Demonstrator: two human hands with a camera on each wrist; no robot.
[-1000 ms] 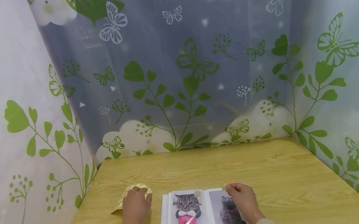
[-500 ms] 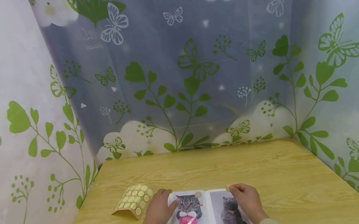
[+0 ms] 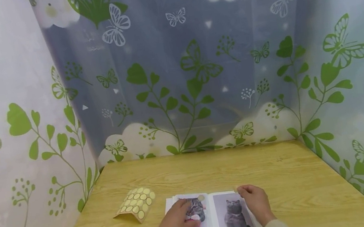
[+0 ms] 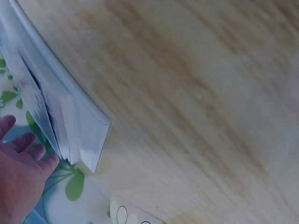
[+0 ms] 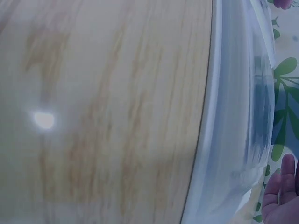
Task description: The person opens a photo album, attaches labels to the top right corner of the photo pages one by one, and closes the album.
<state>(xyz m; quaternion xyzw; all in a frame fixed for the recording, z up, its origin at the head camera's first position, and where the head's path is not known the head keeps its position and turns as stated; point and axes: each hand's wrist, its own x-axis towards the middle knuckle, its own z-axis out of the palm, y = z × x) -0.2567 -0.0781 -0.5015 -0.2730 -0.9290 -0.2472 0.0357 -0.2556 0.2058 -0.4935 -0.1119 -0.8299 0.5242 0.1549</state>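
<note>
A photo album (image 3: 214, 218) lies spread on the table, with a tabby cat and pink ball photo (image 3: 198, 209) on the left page and a grey cat photo (image 3: 234, 217) on the right. My left hand (image 3: 175, 222) rests on the left page with fingers extended, covering part of the tabby. At the right page's top corner, my right hand (image 3: 257, 203) pinches a small yellowish sticker (image 3: 236, 188) between thumb and forefinger. A round pale sticker (image 3: 201, 197) sits at the left photo's top corner. The left wrist view shows the album's layered page edges (image 4: 65, 112) beside the fingers.
A bent sheet of round yellow stickers (image 3: 137, 203) stands arched on the wooden table (image 3: 206, 169), left of the album. Printed curtains with butterflies and leaves (image 3: 178, 90) enclose the table at the back and both sides.
My left hand has left the sticker sheet and moved right onto the album's left page. My right hand has shifted slightly right along the right page's top edge.
</note>
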